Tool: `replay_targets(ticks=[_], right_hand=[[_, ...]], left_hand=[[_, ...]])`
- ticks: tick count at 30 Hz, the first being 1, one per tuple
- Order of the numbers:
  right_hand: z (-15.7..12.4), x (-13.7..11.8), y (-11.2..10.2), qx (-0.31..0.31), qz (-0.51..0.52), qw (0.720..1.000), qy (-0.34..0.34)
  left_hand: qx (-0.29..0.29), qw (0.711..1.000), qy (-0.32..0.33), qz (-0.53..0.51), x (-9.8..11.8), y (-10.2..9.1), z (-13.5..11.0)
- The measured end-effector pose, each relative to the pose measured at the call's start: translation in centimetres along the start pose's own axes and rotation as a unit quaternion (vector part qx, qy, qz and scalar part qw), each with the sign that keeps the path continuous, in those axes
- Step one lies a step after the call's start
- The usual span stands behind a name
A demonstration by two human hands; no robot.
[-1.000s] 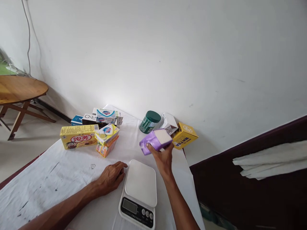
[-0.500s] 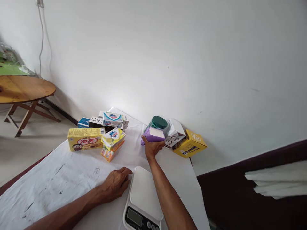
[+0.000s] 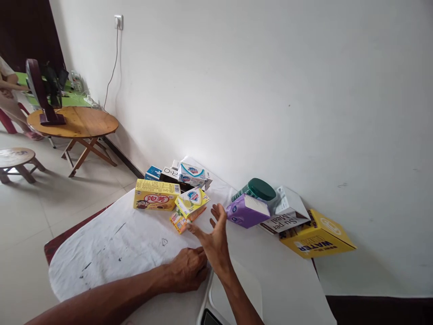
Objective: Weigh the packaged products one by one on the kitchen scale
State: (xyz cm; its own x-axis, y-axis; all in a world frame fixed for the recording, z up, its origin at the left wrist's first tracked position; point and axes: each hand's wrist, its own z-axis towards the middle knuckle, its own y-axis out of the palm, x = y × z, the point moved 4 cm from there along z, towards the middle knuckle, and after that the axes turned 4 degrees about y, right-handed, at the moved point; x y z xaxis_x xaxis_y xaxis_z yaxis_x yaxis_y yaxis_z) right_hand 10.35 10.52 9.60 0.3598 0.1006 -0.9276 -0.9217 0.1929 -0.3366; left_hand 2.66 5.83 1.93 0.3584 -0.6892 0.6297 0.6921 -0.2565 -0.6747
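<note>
My right hand (image 3: 214, 239) hovers open over the white table, fingers spread, between the purple pack (image 3: 246, 210) on its right and a small pile of boxes on its left. It holds nothing. The purple pack lies on the table against a green-lidded jar (image 3: 256, 191). My left hand (image 3: 188, 269) rests palm down on the cloth, fingers curled loosely, touching the left edge of the white kitchen scale (image 3: 233, 298). Nearest the right fingertips are a yellow-white soap box (image 3: 191, 200) and an orange box (image 3: 180, 220) under it.
A yellow cartoon box (image 3: 155, 195) and several soap and dark boxes (image 3: 182, 174) lie at the back left. A white "Super Meal" box (image 3: 286, 212) and a yellow "WATER" box (image 3: 317, 234) sit at the right by the wall. A round wooden table (image 3: 72, 123), a stool (image 3: 15, 158) and a person (image 3: 8, 97) stand far left.
My right hand set the purple pack down beside the green-lidded jar, let go and swung left, open. The view has turned left. My left hand stayed by the scale.
</note>
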Motion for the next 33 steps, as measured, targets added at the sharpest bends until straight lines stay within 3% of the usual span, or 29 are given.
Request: replay_targets(ticks=[2, 5, 12, 16, 21, 25, 28, 33], right_hand=[[0.5, -0.9, 1.5, -0.016, -0.003, 1.000, -0.026], [1.4, -2.3, 2.6, 0.012, -0.014, 0.997, -0.069], [1.9, -3.6, 2.5, 0.072, -0.073, 0.990, -0.093], [0.9, -3.9, -0.2, 0.095, -0.058, 0.989, -0.093], [-3.1, -3.1, -6.9, 0.123, -0.077, 0.988, -0.044], [-7.5, -0.3, -11.6, 0.145, -0.146, 0.979, 0.013], [-10.2, 2.4, -12.9, 0.140, -0.191, 0.971, 0.042], [-12.6, 5.6, -11.8, 0.130, -0.203, 0.970, 0.029]], left_hand=[[0.001, 1.000, 0.004, 0.005, -0.1, 0.2, 0.0], [0.004, 1.000, 0.010, 0.010, -0.2, 0.4, 0.0], [0.006, 1.000, 0.014, 0.008, -0.3, 0.6, -0.1], [0.011, 1.000, 0.011, 0.002, -0.2, 0.2, 0.0], [0.016, 1.000, 0.009, -0.012, 0.2, -0.4, -0.2], [0.010, 1.000, 0.000, -0.023, 0.1, -0.5, -0.3], [0.002, 0.999, -0.008, -0.031, 0.1, -0.5, -0.2], [-0.006, 0.999, -0.015, -0.032, 0.1, -0.7, -0.2]])
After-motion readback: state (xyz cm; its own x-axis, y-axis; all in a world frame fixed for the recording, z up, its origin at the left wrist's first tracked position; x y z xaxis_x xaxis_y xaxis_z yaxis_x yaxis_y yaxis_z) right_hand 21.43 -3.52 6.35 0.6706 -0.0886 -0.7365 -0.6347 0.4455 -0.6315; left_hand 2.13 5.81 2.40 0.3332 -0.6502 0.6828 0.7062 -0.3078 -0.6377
